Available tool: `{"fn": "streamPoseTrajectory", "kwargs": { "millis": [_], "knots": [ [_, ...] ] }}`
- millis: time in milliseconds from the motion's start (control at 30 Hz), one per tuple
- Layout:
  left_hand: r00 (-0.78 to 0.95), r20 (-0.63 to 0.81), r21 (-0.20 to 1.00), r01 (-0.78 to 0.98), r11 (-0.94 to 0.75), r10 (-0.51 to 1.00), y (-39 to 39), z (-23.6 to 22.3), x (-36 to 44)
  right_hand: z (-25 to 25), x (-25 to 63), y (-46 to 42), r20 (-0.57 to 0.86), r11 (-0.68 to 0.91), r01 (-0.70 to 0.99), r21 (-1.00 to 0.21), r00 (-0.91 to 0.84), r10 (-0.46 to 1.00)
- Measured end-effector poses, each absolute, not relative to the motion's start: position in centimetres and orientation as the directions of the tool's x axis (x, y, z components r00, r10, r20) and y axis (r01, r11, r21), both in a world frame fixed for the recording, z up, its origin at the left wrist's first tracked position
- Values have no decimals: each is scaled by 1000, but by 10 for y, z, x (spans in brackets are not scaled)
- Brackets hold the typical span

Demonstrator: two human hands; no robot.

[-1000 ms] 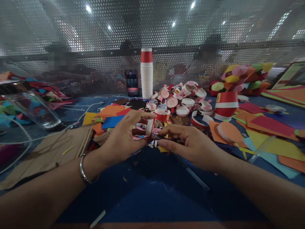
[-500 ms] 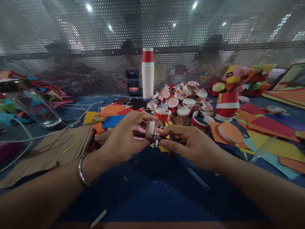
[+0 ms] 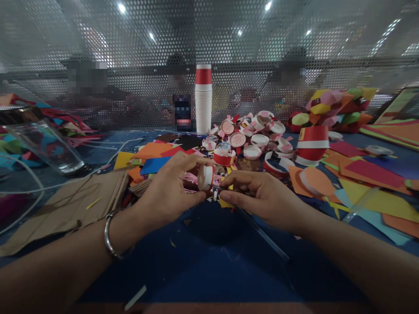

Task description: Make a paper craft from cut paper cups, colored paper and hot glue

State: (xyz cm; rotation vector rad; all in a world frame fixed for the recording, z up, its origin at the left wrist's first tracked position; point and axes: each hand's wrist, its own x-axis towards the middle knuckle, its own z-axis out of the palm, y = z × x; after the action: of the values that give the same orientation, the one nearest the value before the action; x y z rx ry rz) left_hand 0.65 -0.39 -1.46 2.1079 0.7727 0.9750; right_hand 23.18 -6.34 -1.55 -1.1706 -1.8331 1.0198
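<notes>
My left hand [image 3: 170,183] pinches a cut-off paper cup bottom [image 3: 205,178] between thumb and fingers. It is a short white cup with a red band at its rim, tipped on its side with its round base turned partly to me. My right hand [image 3: 252,192] is closed around a thin metal-bladed tool [image 3: 216,187]. The tip touches or nearly touches the cup bottom's right edge; the handle is hidden in my fingers. Just behind my hands stands a red cut cup ring [image 3: 224,158]. Paper scraps [image 3: 225,203] lie beneath the fingertips.
Cut cup bottoms [image 3: 252,151] are heaped behind my hands, by a tall paper cup stack [image 3: 203,109]. A red-and-white cup [image 3: 312,146] stands right. Coloured paper [image 3: 379,198] spreads at right. Cardboard [image 3: 78,205], a white cable [image 3: 113,163] and a tilted glass bottle [image 3: 52,148] are left.
The cup bottom has turned in my left fingers, so that more of its round base faces me. My right hand stays beside it with the blade at its edge.
</notes>
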Motion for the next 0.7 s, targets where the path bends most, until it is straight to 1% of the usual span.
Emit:
{"fn": "streamPoseTrajectory", "kwargs": {
  "millis": [167,267,400,500,700],
  "knots": [
    [546,376,787,238,-569,749,-3,-15,8,-16,231,-63,144,261,337,-905,-334,932],
    [558,404,762,233,-605,725,-3,-15,8,-15,231,-63,134,257,340,-905,-346,929],
    [567,425,724,254,-641,705,-3,-14,7,-14,232,-63,156,288,359,-888,-355,922],
    [557,397,745,268,-610,729,-3,-14,7,-14,232,-63,164,298,364,-882,-357,920],
    [579,351,796,230,-560,736,-5,-15,6,-13,232,-64,192,321,360,-876,-350,917]
  ]
}}
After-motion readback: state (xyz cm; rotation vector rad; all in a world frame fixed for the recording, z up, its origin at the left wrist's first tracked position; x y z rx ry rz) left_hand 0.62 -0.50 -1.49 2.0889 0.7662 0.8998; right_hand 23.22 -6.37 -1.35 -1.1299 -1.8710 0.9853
